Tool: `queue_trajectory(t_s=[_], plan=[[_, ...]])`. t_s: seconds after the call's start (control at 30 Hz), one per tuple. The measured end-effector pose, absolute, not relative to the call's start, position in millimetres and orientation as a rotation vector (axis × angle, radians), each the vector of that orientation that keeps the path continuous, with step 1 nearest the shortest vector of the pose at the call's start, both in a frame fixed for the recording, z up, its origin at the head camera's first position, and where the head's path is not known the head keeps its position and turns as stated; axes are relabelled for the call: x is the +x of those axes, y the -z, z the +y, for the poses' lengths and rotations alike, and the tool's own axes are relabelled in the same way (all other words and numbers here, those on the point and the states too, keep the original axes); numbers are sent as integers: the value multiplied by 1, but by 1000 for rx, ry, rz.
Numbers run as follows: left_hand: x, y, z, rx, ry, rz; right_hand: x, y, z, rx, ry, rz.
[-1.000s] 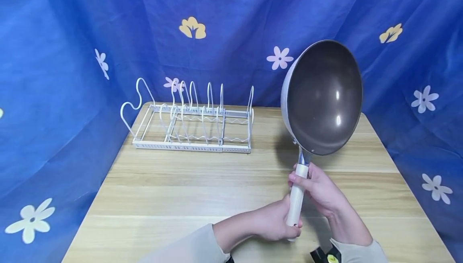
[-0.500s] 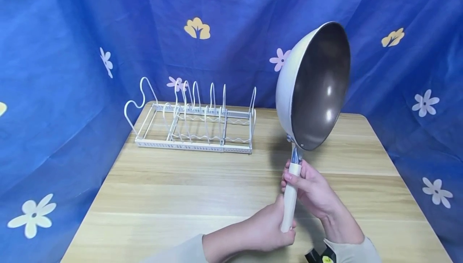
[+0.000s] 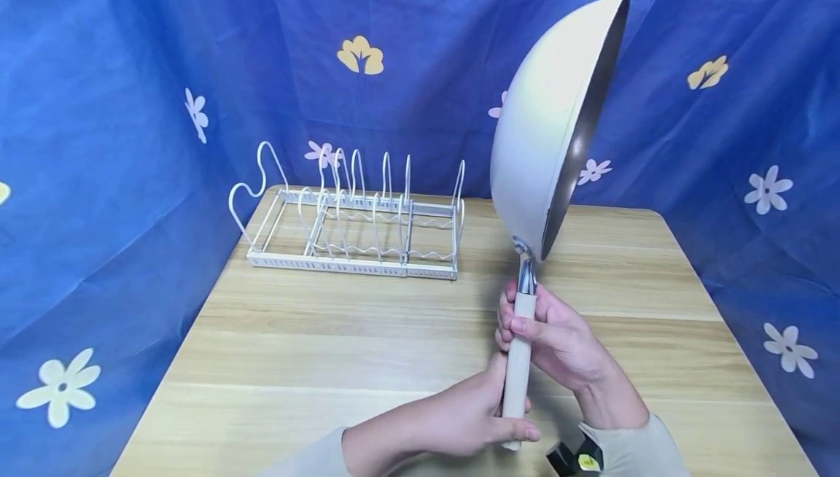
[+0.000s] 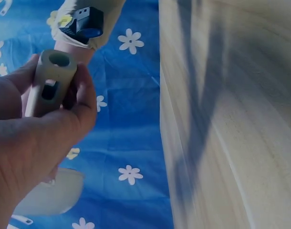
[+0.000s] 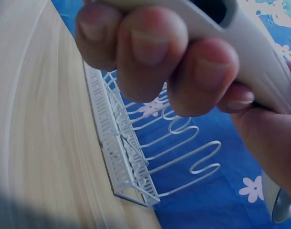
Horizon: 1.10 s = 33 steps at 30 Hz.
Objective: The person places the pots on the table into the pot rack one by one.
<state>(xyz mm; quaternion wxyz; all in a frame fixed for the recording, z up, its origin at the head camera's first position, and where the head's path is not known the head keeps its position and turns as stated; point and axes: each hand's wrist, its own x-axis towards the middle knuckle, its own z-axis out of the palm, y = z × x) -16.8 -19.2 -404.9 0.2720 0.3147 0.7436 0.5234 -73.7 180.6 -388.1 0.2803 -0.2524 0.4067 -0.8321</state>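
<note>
A deep wok [image 3: 534,112], white outside and dark inside, is held up above the table in the head view. It stands almost edge-on, its opening turned to the right. My right hand [image 3: 561,335] grips the upper part of its pale handle [image 3: 518,371], just below the metal neck. Lower down, near the handle's end, my left hand [image 3: 466,415] holds on with thumb and fingers. The left wrist view shows the handle's hollow end between the fingers of the left hand [image 4: 45,131]. Curled fingers of the right hand [image 5: 202,76] lie along the handle in the right wrist view.
A white wire pot rack [image 3: 328,266] with several upright loops stands at the back left of the wooden table [image 3: 315,346]. Blue flowered cloth [image 3: 426,61] hangs behind and at both sides. A black wrist camera [image 3: 577,456] is strapped at the right sleeve.
The wok has turned from showing its dark inside to showing mostly its white outside, and its rim has risen. Both hands have shifted slightly left with the handle.
</note>
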Motion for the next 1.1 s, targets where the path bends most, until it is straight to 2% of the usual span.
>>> queue_trajectory(t_s=[0.2, 0.4, 0.73, 1.1], plan=[[-17, 400, -33, 817, -1432, 1857, -79, 387, 167, -892, 2182, 909], [-10, 395, -44, 712, -1463, 1920, -84, 386, 154, -998, 2113, 938], [-1, 389, -60, 695, -1418, 2173, -93, 377, 125, -978, 2020, 941], [5, 402, -69, 611, -1494, 2128, -95, 397, 110, -878, 2001, 860]])
